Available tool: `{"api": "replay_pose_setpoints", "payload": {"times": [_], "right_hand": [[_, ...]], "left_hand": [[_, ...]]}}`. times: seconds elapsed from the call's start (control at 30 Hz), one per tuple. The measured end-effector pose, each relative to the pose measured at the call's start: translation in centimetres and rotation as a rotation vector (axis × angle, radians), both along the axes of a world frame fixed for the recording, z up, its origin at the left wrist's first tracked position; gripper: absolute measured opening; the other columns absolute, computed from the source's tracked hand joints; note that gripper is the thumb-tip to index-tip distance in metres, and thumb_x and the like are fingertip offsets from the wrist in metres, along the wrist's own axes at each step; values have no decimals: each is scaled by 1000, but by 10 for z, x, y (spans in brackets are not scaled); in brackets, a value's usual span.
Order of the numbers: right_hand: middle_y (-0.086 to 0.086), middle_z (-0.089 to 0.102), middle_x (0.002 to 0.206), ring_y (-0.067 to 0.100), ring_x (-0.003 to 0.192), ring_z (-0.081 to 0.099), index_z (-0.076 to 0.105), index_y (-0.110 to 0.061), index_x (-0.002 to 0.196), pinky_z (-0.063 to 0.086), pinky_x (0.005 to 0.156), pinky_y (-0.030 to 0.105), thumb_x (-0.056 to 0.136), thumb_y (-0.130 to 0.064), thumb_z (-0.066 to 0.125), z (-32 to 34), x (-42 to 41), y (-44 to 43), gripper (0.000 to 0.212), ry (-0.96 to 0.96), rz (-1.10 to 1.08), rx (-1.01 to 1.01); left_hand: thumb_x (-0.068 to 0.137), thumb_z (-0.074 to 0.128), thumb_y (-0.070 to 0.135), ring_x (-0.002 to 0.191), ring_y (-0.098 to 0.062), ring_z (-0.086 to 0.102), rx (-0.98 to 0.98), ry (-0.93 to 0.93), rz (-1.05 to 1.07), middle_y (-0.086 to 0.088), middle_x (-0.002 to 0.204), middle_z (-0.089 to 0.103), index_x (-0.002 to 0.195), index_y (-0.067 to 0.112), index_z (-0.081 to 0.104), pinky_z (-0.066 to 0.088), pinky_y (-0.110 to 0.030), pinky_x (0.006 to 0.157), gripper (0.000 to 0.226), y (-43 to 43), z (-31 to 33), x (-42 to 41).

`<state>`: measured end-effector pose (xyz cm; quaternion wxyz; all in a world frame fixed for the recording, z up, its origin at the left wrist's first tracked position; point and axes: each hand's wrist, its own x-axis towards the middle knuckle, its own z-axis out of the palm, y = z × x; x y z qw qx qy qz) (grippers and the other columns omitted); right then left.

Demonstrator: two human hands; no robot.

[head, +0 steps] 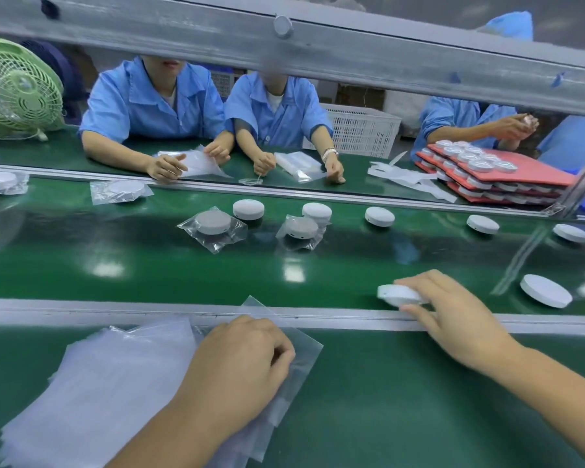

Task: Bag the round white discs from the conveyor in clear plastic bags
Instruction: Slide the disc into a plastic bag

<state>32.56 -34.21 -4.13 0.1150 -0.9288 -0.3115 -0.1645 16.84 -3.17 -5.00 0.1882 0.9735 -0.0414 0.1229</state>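
Many clear bags (108,383) lie in a loose pile on the near left of the counter (385,400), with a green fan (17,89) standing far off on the left. My left hand (237,363) rests on the right edge of the pile, fingers curled, pinching the top bag (304,346) against the counter. Beyond it, out on the green belt (132,265), two bagged discs (213,222) lie near several bare ones. Further right, my right hand (453,315) reaches over the metal rail (81,312) and grips a white disc (399,294) between thumb and fingers, tilted, at the near edge of the belt. Another bare disc (545,290) sits flat on the belt to the right of that hand, apart from it. Far right, across the belt, red trays (520,172) of discs are stacked.
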Motion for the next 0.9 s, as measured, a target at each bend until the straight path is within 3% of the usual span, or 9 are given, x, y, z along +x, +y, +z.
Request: {"api": "replay_pose_setpoints", "payload": {"times": [0.1, 0.2, 0.33, 0.47, 0.57, 0.67, 0.77, 0.83, 0.9], "right_hand": [[-19, 60, 116, 6, 103, 59, 64, -29, 127, 46, 90, 23, 99, -38, 61, 4, -38, 34, 30, -100, 236, 95], [-22, 58, 116, 4, 102, 60, 62, -32, 126, 46, 88, 16, 99, -44, 59, 6, -62, 52, 30, -72, 330, 220], [-7, 54, 119, 17, 92, 64, 65, -30, 125, 55, 77, 29, 94, -23, 65, 2, -74, 51, 32, -241, 463, 182], [-6, 67, 115, 18, 106, 70, 71, -25, 117, 57, 83, 34, 94, -15, 71, -2, -79, 63, 25, -294, 639, 260], [-16, 75, 109, 2, 102, 71, 73, -32, 100, 55, 90, 24, 79, -35, 87, -2, -84, 87, 25, -47, 465, 601], [-18, 76, 111, 1, 118, 65, 82, -38, 85, 51, 103, 32, 69, -46, 89, 3, -76, 111, 20, 382, 260, 921], [-13, 69, 129, -2, 125, 60, 82, -44, 90, 49, 107, 30, 66, -56, 87, 13, -62, 130, 27, 743, 301, 835], [-9, 78, 107, 2, 102, 71, 82, -43, 92, 56, 93, 26, 68, -47, 88, 16, -57, 142, 25, 845, 353, 699], [-12, 79, 86, 1, 79, 71, 81, -44, 84, 56, 77, 20, 76, -36, 89, 17, -46, 152, 14, 751, 295, 594]], "left_hand": [[92, 46, 68, 106, 7, 43, 60, 86, -99, 34, 109, 59, 112, 54, 66, 38, -25, 95, 31, 5, 2, 3], [95, 45, 64, 108, 6, 46, 89, 40, -90, 33, 109, 61, 109, 50, 68, 41, -25, 94, 30, 6, 1, 4], [93, 51, 54, 99, 5, 55, -147, -83, 26, 34, 97, 64, 90, 41, 70, 48, -23, 84, 23, 6, 0, 4], [92, 61, 49, 91, 5, 63, -427, -91, 44, 33, 89, 68, 86, 41, 74, 53, -28, 79, 16, 1, 1, 6], [87, 66, 53, 79, 0, 69, -900, 154, -183, 23, 84, 73, 95, 31, 78, 55, -29, 72, 26, -4, 6, 5], [72, 86, 31, 102, -11, 72, -1131, 141, -250, 10, 108, 76, 113, 41, 72, 55, -20, 84, 44, -6, 6, 6], [84, 80, 17, 90, -7, 73, -1124, -171, 46, 13, 97, 77, 99, 40, 75, 54, -13, 70, 28, -13, 2, 9], [91, 71, 21, 87, -4, 72, -1142, -300, 183, 15, 94, 77, 95, 39, 76, 52, -11, 67, 19, -12, 1, 10], [92, 70, 26, 95, 2, 68, -1029, -347, 227, 23, 102, 73, 102, 41, 72, 49, -8, 74, 18, -4, 1, 11]]}}
